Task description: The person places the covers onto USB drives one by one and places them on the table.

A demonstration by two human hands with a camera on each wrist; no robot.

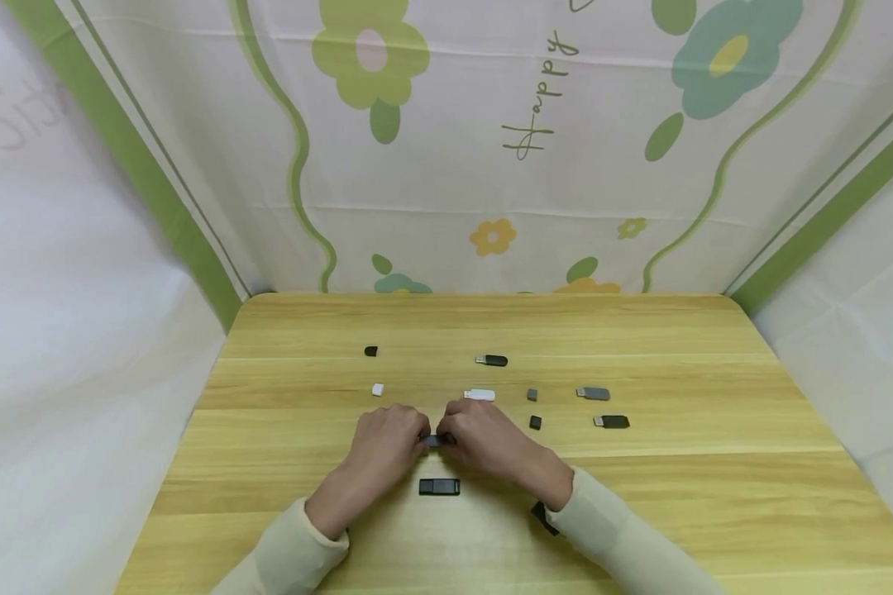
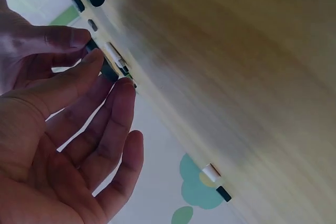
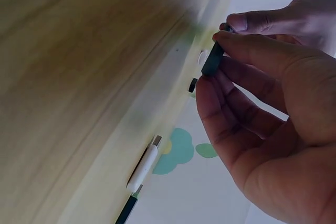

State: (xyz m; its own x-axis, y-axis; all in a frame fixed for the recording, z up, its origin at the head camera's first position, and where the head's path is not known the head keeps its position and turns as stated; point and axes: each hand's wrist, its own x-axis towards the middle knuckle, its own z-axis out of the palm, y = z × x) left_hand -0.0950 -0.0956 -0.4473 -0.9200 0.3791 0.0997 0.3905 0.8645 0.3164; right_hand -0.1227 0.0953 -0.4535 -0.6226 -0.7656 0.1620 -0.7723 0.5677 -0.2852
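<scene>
Between the two hands, above the middle of the table, is a dark USB flash drive [image 1: 435, 441]. My left hand [image 1: 390, 438] pinches its left end with thumb and fingertips, and my right hand [image 1: 484, 438] pinches the other. In the right wrist view the dark flash drive [image 3: 212, 60] stands out past the right thumb; fingers hide part of it. Whether its cap is on cannot be seen. Just beyond the right hand lies a white flash drive [image 1: 480, 395] with its metal plug bare. Nearer the body, a black flash drive [image 1: 439, 487] lies flat.
Loose caps lie about: black [image 1: 371, 351] and white [image 1: 378, 389] at left, grey [image 1: 532, 395] and black [image 1: 536, 422] at right. Uncapped drives, black [image 1: 494, 360], grey [image 1: 594, 393] and black [image 1: 613, 421], lie farther off. A dark object [image 1: 542, 518] is partly under the right sleeve.
</scene>
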